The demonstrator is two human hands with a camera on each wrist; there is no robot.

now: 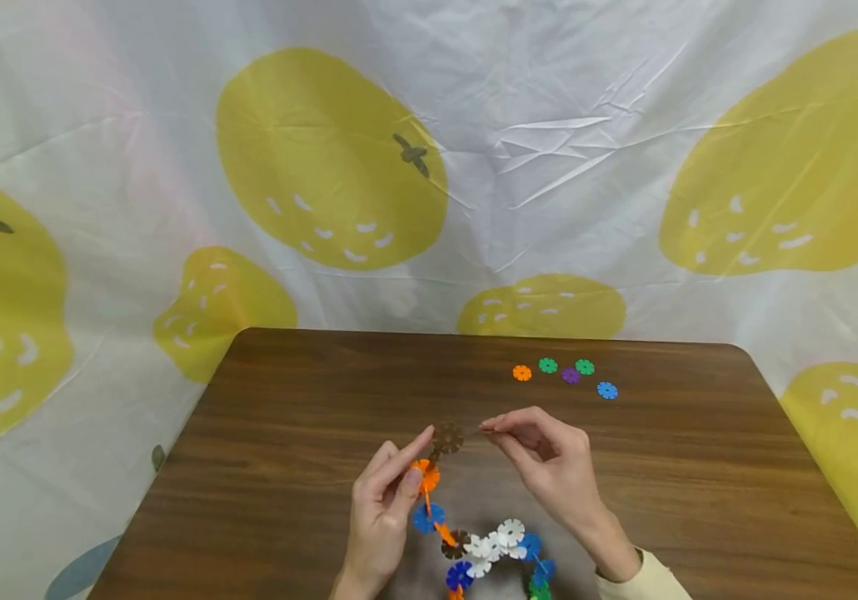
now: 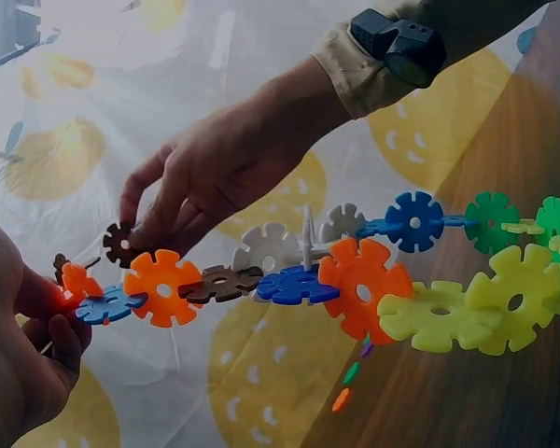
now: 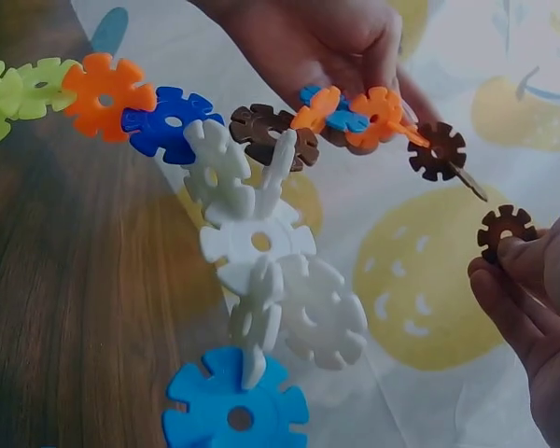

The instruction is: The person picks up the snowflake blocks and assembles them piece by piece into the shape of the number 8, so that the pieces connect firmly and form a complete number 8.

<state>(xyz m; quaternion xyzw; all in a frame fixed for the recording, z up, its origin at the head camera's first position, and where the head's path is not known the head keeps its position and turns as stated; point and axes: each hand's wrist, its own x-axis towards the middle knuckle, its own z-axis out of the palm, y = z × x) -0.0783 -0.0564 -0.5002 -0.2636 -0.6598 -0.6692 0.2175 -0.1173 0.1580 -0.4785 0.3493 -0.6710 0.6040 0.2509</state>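
Observation:
My left hand (image 1: 380, 512) pinches an orange notched disc (image 1: 429, 473) near the end of a chain of interlocking plastic discs. Beyond its fingertips, brown discs (image 3: 437, 140) form the chain's tip, one of them edge-on in the right wrist view. Between the thumb and fingers of my right hand (image 1: 560, 467) is a separate brown disc (image 3: 493, 227), a small gap away from that tip. Blue, brown and orange discs lead down to a white cluster (image 3: 224, 241). From there, one branch runs through blue to green discs (image 2: 490, 224), another through dark blue and orange to yellow-green discs (image 2: 420, 317).
Several loose discs lie near the back of the brown wooden table (image 1: 286, 417): orange (image 1: 517, 374), green, purple and blue (image 1: 602, 390). A pale curtain (image 1: 549, 100) with yellow fruit prints hangs behind the table and at its sides.

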